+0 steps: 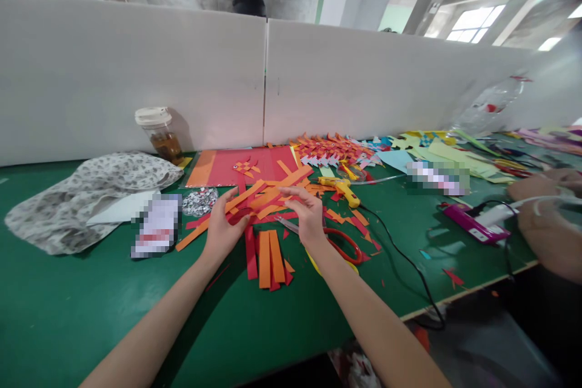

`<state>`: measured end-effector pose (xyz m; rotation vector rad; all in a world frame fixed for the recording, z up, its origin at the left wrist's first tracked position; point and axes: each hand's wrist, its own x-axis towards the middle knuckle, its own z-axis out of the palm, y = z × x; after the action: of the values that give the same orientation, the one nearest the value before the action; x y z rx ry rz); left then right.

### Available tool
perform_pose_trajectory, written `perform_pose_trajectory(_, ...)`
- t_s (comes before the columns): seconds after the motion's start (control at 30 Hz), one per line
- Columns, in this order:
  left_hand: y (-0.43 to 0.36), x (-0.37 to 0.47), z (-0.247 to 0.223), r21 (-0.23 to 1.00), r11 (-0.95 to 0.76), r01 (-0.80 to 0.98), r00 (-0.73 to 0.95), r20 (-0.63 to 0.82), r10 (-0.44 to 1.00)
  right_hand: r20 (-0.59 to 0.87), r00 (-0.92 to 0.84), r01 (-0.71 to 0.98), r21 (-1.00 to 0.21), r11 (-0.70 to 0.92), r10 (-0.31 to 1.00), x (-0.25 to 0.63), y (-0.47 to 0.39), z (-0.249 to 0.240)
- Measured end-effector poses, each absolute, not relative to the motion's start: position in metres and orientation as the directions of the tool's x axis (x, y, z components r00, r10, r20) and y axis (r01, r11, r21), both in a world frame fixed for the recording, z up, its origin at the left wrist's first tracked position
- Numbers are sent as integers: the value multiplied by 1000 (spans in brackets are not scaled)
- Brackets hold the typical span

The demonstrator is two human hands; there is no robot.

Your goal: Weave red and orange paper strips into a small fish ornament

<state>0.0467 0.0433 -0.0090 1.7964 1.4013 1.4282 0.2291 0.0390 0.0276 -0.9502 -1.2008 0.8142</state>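
The left hand (227, 224) and the right hand (311, 218) were observed with fingers released and loosely curved at the heap of orange and red paper strips (268, 197); contact could not be confirmed. Metal scissors with red-orange handles (361, 253) lay right of the heap, and a yellow plastic glue gun (350, 195) farther back. Left of the heap, a flat rectangular item (157, 224) bore pixelated, unreadable markings.

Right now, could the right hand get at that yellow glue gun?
Probably yes: the glue gun lies close to the right hand, with only loose paper scraps visible between them.
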Motion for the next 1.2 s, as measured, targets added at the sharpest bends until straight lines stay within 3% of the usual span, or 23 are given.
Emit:
perform_pose_trajectory(0.17,32,52,8,840,-454,298,195,412,890,338,149,-34,-937,347,929,227,37,30)
perform_pose_trajectory(0.27,26,54,15,867,-421,268,252,358,899,325,133,11,-945,327,936,225,38,30)
perform_pose_trajectory(0.57,21,60,14,888,-320,331,175,275,945,362,185,166,-928,334,914,223,45,23)
perform_pose_trajectory(0.87,23,60,17,872,-367,323,284,281,917,283,310,32,-957,287,908,227,49,21)
perform_pose_trajectory(1.0,25,60,10,883,-348,314,224,287,931,292,354,36,-954,299,888,230,47,23)
perform_pose_trajectory(1.2,31,59,4,904,-353,240,135,329,935,384,268,-45,-911,410,883,226,42,26)
